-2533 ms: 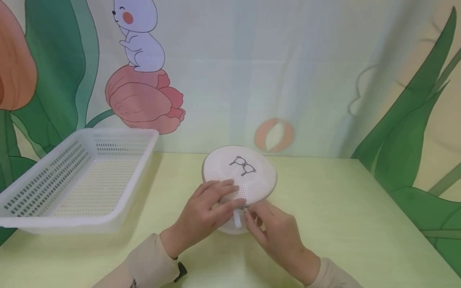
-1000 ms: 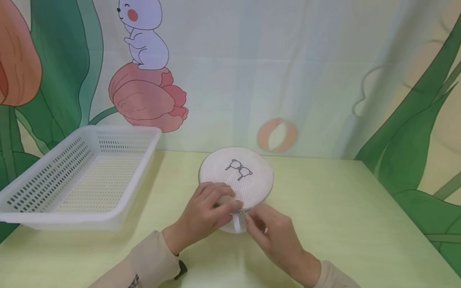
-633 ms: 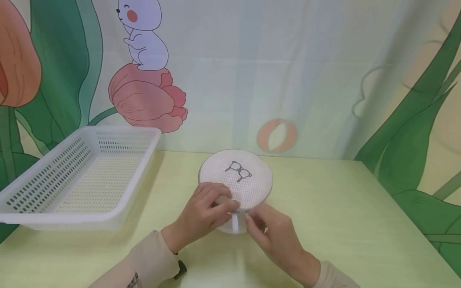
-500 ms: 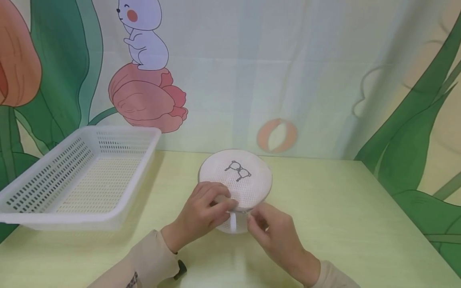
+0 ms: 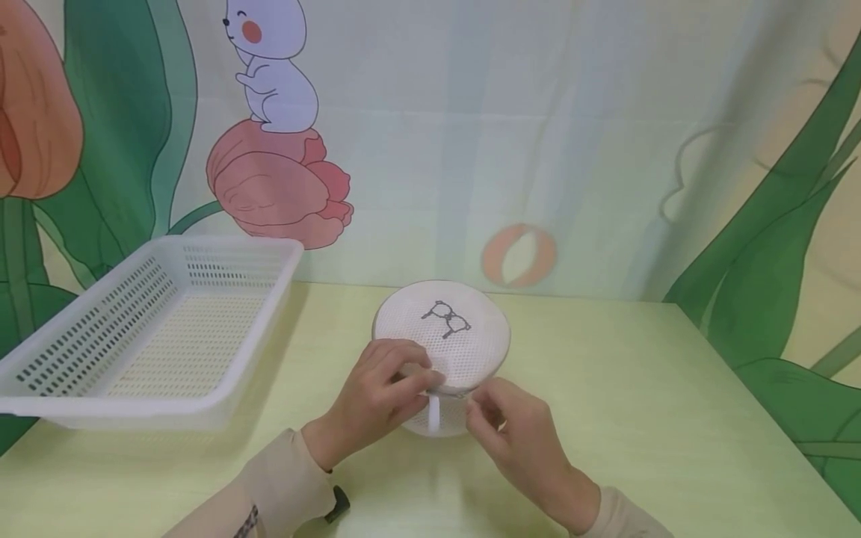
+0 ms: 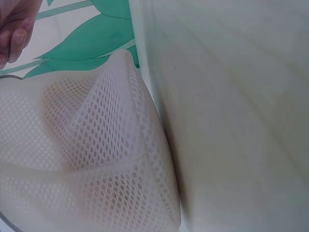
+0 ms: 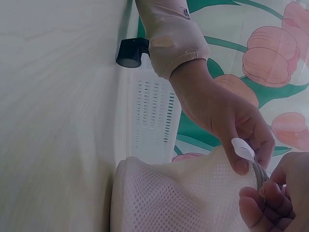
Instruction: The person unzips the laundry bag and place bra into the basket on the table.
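A round white mesh laundry bag [image 5: 471,351] with a glasses print on its lid stands upright on the table, mid-view. Its mesh side wall [image 6: 120,145] fills much of the left wrist view and looks dented inward. My left hand [image 5: 380,392] grips the bag's front rim, thumb on the near side, fingers over the lid. A white fabric tab [image 5: 434,415] hangs just below that thumb. To the right of the tab, my right hand [image 5: 528,433] pinches the zipper at the rim between thumb and forefinger; its pull is hidden by the fingertips [image 7: 251,193].
A white plastic basket [image 5: 202,407] with slotted walls stands on the left of the pale yellow-green table [image 5: 639,418]. Behind the table hangs a printed curtain [image 5: 417,149] with flowers and a white animal. A dark object [image 5: 338,504] sits under the left cuff.
My right hand has shifted slightly right along the rim, widening its distance from the white tab. The left hand keeps its grip, having slid a little left. The lid tilts slightly differently.
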{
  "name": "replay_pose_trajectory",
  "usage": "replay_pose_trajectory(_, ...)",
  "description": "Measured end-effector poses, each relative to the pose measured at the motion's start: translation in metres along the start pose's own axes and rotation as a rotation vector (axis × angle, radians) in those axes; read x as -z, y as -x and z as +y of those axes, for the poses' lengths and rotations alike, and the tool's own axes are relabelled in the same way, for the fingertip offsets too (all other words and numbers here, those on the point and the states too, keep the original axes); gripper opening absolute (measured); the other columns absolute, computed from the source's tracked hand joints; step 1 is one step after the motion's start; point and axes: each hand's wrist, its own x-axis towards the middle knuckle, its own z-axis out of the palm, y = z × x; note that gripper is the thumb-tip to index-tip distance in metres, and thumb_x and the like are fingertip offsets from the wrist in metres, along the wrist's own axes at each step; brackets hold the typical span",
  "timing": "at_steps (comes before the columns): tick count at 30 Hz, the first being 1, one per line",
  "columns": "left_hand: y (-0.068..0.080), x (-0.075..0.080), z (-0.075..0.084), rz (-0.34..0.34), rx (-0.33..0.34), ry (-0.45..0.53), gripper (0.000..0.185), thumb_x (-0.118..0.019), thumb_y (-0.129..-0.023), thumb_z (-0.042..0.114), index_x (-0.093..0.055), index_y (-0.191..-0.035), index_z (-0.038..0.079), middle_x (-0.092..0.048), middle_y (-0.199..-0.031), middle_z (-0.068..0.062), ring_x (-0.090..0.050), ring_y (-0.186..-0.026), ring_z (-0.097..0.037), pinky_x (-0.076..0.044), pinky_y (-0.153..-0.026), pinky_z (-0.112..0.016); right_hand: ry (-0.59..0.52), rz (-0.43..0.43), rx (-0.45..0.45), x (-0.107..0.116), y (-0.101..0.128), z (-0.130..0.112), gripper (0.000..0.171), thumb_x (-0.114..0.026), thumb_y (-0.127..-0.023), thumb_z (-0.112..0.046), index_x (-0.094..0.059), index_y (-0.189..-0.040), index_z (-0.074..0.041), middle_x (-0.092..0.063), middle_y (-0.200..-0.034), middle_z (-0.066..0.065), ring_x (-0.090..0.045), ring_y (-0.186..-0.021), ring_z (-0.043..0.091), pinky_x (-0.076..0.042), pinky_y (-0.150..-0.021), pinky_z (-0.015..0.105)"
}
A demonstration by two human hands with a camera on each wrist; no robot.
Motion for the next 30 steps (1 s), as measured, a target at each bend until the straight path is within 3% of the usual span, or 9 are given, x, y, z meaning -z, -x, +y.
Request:
replay_pose_trajectory(9, 0.001, 0.002, -0.002, -0.015, 0.018, 0.018, 0.015, -0.067, -0.077, 0.009, -0.068, -0.091, 0.013, -0.060, -0.097, -0.005, -0.059, -0.098, -0.022, -0.046, -0.085, -0.038, 0.015, 0.004, -0.003, 0.001, -0.001, 0.001, 0.018, -0.062, -0.075, 0.004, -0.056, -0.075, -0.012, -0.052, -0.064, -0.011, -0.048, -0.058, -0.003, -0.044, -0.052, 0.010)
replay_pose_trajectory(18, 0.002, 0.002, -0.006, 0.002, 0.029, 0.058, 0.017, -0.065, -0.076, 0.004, -0.068, -0.091, 0.012, -0.061, -0.096, -0.005, -0.060, -0.098, -0.023, -0.047, -0.084, -0.040, 0.045, 0.030, 0.008, 0.003, -0.001, 0.004, 0.019, -0.060, -0.073, 0.005, -0.055, -0.073, -0.013, -0.052, -0.066, -0.011, -0.048, -0.060, -0.002, -0.044, -0.052, 0.012)
replay_pose_trajectory(30, 0.004, 0.003, -0.012, 0.021, 0.018, 0.085, 0.011, -0.058, -0.088, 0.008, -0.068, -0.092, 0.011, -0.063, -0.097, -0.007, -0.061, -0.099, -0.025, -0.049, -0.084, -0.040, 0.048, 0.040, 0.002, 0.003, -0.002, 0.006, 0.017, -0.061, -0.074, 0.004, -0.056, -0.074, -0.012, -0.055, -0.068, -0.009, -0.051, -0.060, -0.001, -0.045, -0.051, 0.013)
